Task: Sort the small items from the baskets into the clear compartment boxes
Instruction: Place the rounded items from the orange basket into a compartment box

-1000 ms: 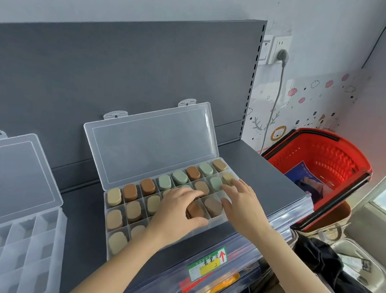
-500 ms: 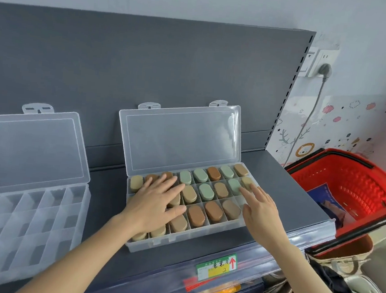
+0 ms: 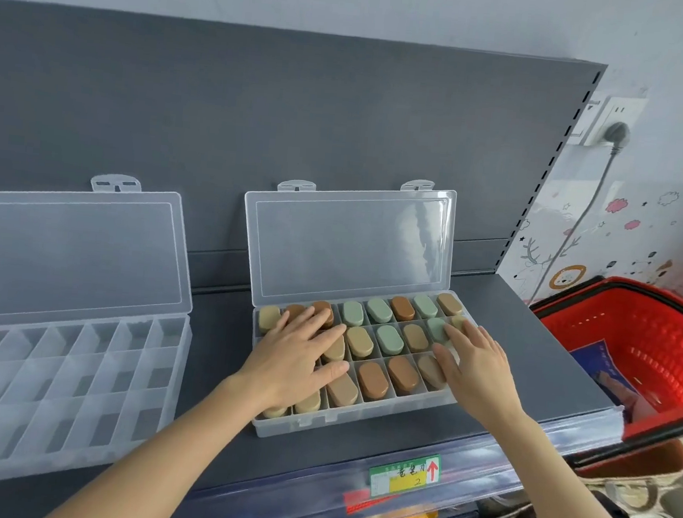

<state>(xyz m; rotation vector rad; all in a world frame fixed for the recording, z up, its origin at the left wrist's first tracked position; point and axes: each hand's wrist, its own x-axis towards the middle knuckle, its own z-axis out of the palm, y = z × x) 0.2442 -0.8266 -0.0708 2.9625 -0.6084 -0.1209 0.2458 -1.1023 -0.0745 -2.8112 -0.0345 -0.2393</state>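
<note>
On the shelf [image 3: 529, 358], my left hand [image 3: 296, 358] and right hand [image 3: 473, 365] now lie flat, fingers spread and holding nothing, on the pieces [image 3: 372, 379] in the full box [image 3: 358, 423]; the left is no longer curled. I judge this box finished; the empty box [image 3: 73, 380] waits.

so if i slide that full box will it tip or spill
Probably slides flat: the full box sits low and wide on the shelf. Its open lid stands nearly upright, so it may swing. The ovals sit in separate compartments, so likely stay put.
</note>
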